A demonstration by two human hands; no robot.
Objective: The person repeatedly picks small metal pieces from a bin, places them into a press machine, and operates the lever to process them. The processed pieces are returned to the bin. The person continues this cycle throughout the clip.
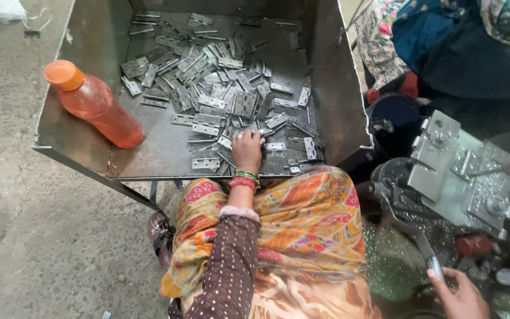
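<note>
Your left hand (247, 150) lies palm down, fingers bent, on the hinges (219, 88) near the front edge of the metal tray (84, 136). The flat grey hinges point every way; whether one is gripped is hidden. Your right hand (458, 295), cut off at bottom, holds the machine lever (411, 233). An orange bottle (92, 103) leans in the tray's left front corner, cap pointing back-left.

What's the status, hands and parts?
Left hand down on metal hinges in steel tray. Right hand at machine lever. Orange bottle lying clear of the pile.
</note>
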